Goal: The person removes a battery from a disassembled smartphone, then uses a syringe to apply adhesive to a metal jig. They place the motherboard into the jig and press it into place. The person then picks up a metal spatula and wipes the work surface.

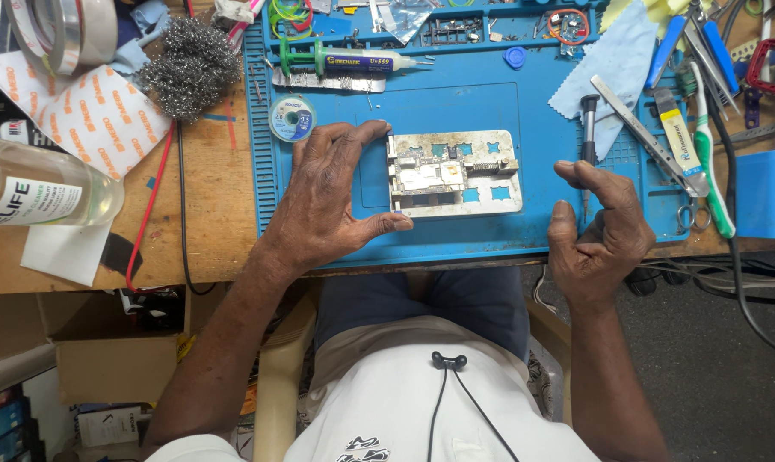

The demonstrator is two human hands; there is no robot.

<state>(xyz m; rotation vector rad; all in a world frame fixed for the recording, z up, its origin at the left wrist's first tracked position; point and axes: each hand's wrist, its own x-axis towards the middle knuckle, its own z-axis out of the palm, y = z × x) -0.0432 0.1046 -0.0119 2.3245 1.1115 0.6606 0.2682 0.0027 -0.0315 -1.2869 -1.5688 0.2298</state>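
The metal board-holding fixture (454, 173) lies on the blue work mat (482, 111), braced at its left edge by the spread left hand (328, 201). The right hand (597, 227) is half-curled, empty. Uneven pressure could slide the fixture; the small board (428, 178) could be dislodged.

left hand (332, 201) braces metal fixture (454, 173) | right hand (594, 231) curled, empty | blue mat (456, 103)
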